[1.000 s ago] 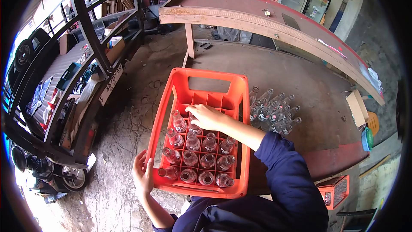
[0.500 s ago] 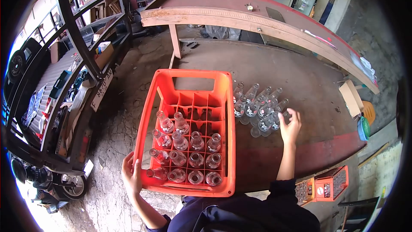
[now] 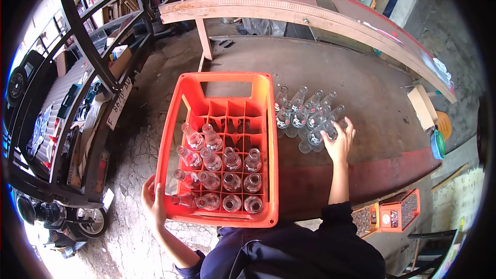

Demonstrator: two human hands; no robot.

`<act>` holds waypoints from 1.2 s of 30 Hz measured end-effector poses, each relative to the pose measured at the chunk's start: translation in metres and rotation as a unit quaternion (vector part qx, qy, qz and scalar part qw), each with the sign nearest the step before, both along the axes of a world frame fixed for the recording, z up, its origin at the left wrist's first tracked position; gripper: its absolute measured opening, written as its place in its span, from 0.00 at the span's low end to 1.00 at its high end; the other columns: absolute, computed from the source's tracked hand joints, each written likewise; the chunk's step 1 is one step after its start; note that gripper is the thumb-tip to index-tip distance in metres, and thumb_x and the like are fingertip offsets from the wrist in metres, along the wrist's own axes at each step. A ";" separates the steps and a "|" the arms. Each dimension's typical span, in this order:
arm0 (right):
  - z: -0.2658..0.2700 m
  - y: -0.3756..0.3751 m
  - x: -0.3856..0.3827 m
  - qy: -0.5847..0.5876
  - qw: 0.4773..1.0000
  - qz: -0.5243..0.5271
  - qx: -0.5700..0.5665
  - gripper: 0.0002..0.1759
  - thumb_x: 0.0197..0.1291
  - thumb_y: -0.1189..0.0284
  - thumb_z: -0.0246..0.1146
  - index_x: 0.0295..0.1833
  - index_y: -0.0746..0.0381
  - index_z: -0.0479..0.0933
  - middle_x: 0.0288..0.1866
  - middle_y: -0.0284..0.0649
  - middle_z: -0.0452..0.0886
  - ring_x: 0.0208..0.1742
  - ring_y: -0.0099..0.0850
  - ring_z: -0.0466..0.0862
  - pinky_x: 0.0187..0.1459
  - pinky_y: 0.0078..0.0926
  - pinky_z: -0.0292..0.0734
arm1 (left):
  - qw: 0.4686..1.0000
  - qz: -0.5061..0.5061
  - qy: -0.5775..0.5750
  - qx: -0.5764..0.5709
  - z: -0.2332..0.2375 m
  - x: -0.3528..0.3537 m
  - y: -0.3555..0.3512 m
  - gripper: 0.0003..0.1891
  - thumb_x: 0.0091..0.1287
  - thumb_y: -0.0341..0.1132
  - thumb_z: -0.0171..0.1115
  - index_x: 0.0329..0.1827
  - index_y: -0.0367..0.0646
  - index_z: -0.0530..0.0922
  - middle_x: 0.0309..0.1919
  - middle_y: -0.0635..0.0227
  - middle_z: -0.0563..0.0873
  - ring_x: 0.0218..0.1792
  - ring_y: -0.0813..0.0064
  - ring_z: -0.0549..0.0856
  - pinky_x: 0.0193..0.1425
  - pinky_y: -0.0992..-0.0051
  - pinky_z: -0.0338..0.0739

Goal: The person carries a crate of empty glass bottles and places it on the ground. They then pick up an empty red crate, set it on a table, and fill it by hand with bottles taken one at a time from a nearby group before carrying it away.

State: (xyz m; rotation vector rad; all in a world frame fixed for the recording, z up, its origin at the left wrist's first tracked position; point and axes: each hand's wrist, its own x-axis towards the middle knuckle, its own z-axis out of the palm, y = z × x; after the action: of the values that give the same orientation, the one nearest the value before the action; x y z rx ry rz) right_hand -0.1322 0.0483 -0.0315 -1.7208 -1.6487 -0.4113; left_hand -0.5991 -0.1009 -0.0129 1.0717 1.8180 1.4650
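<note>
An orange plastic crate [image 3: 274,150] with square compartments stands in front of me. Clear glass bottles [image 3: 232,181] with white lettering fill its nearer rows, upright or slightly tilted. At the crate's near left corner, my left hand [image 3: 154,201] grips the outer edge, its fingers partly hidden. To the right of the crate, a cluster of similar glass bottles [image 3: 299,118] stands on the brown surface. My right hand [image 3: 339,142] has its thumb and fingers around a glass bottle [image 3: 329,130] at the cluster's near right side.
A long wooden-edged table [image 3: 232,8] spans the back. On the right lie a cardboard box [image 3: 422,107] and a green-and-blue basket [image 3: 438,144]. Crates of bottles [image 3: 399,215] stand low at the right. A truck bed frame [image 3: 88,31] and a motorcycle [image 3: 88,221] are at the left.
My right hand has closed from a spread reach onto a bottle in the cluster. My left hand stays at the crate's edge. The whole view has shifted slightly.
</note>
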 end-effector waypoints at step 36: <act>0.079 0.057 -0.218 0.200 0.832 0.514 -0.061 0.18 0.49 0.71 0.66 0.42 0.68 0.71 0.45 0.41 0.69 0.41 0.29 0.78 0.36 0.21 0.81 | 1.000 0.000 -0.015 -0.008 0.005 0.000 0.000 0.20 0.61 0.34 0.57 0.55 0.36 0.68 0.39 0.60 0.80 0.38 0.78 0.78 0.40 0.80 0.72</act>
State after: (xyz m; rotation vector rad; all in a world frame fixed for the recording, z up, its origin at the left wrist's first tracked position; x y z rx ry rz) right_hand -0.3500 0.1053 0.0480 -0.6856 -1.9952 0.5455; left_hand -0.5995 -0.1006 -0.0076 1.0372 1.8049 1.4571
